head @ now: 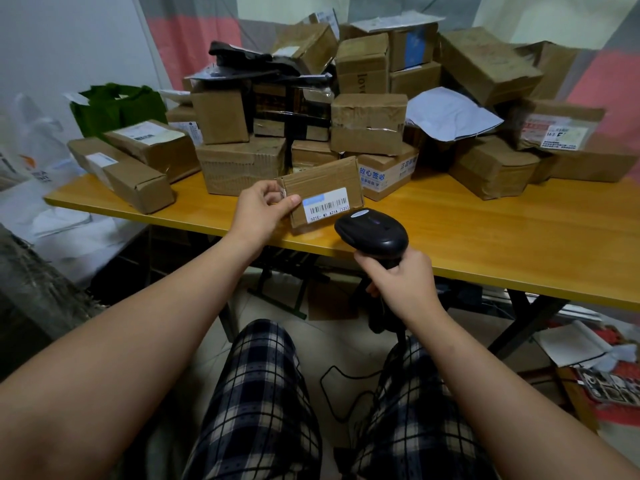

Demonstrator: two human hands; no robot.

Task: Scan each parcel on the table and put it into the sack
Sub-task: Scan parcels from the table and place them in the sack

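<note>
My left hand [260,208] grips a small flat cardboard parcel [322,183] by its left end, above the front edge of the yellow table [485,230]. The parcel's white barcode label [327,205] faces me. My right hand [398,282] grips the handle of a black barcode scanner [372,232], whose head sits just below and right of the label. Behind them a heap of brown cardboard parcels [367,123] covers the back of the table. A white sack [38,188] lies at the left, beside the table.
A green bag [117,105] stands behind the left parcels, and a white poly mailer [450,114] lies in the heap. The scanner's cable [332,393] trails over the floor between my knees. Papers and boxes clutter the floor at the right.
</note>
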